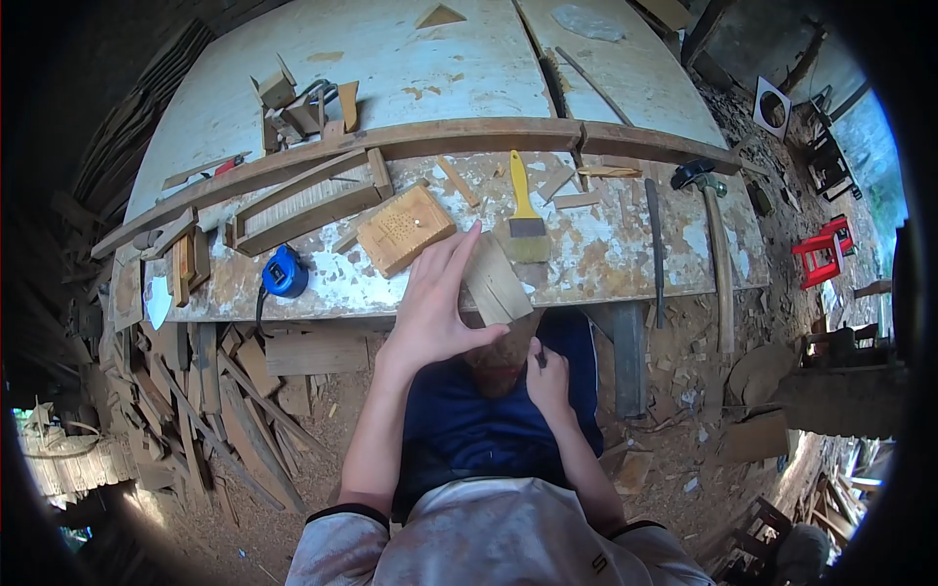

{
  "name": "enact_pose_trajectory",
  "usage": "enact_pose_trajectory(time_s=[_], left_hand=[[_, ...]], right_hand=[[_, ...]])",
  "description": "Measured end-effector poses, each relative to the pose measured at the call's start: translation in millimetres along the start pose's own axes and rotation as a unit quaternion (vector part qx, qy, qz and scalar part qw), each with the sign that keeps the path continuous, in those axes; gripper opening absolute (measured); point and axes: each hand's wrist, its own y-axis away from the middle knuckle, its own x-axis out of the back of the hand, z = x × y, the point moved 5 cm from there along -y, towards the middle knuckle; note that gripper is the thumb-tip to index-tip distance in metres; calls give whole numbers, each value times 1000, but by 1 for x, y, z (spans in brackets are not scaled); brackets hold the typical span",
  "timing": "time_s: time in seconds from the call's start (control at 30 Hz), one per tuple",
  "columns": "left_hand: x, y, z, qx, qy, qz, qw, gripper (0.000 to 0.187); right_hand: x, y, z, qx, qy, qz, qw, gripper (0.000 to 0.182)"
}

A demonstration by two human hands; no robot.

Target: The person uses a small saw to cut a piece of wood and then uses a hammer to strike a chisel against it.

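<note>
My left hand (430, 308) spans the left side of a pale wooden block (496, 281) at the table's front edge. Its fingers lie along the block's upper end and its thumb touches the lower end. Below and to the right, my right hand (549, 379) is closed over my lap, and a short dark piece sticks out of the fist; its kind is not clear. Just beyond my left hand lies a carved wooden block with small holes (406, 229). A yellow-handled paintbrush (525, 200) lies to the right of it, bristles toward me.
A blue tape measure (284, 272) and a wooden frame box (311, 205) lie to the left. A hammer (718, 244) and a dark bar (655, 239) overhang the front edge at right. A long wooden beam (440, 139) crosses the table (606, 259). Scrap wood (244, 430) covers the floor.
</note>
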Motion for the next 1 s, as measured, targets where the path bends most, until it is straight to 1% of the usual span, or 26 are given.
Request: enact_pose_trajectory(time_s=[0.07,0.1,0.17,0.23,0.33,0.43,0.47,0.57,0.6,0.7,0.73,0.83,0.87,0.93,0.97,1.0], left_hand=[[0,-1,0,-2,2,5,1000,135],[0,-1,0,-5,3,8,1000,134],[1,-2,1,-6,4,10,1000,135],[1,0,1,-3,5,10,1000,135],[1,0,0,-13,9,14,1000,136],[0,-1,1,-7,8,9,1000,137],[0,0,0,-10,4,8,1000,137],[1,0,1,-7,6,7,1000,137],[1,-1,2,-6,6,7,1000,137],[3,-2,3,-11,1,10,1000,137],[4,-3,3,-12,-1,11,1000,136],[0,3,2,-6,15,7,1000,136],[2,0,2,-10,19,10,1000,135],[1,1,1,-12,14,12,1000,139],[0,1,-1,-12,12,14,1000,140],[0,2,-2,-14,16,20,1000,139]], right_hand=[[-20,2,19,16,-16,25,999,53],[-24,3,19,26,-23,39,999,53],[-28,1,26,27,-16,30,999,53],[-10,1,-7,9,-14,19,1000,53],[-23,1,8,39,25,59,997,53],[-32,8,20,-2,-13,46,999,52],[-31,8,23,10,-25,67,997,53],[-23,-2,0,34,-7,71,997,53],[-32,2,12,38,22,76,996,54],[-46,12,34,14,-11,55,998,53],[-35,9,19,7,-15,58,998,52],[-14,-1,-18,32,-13,50,998,53],[-23,0,-5,47,13,75,996,53],[-45,11,26,40,-3,73,997,51],[-51,11,34,36,-11,70,997,50],[-47,12,23,18,-29,53,998,49]])
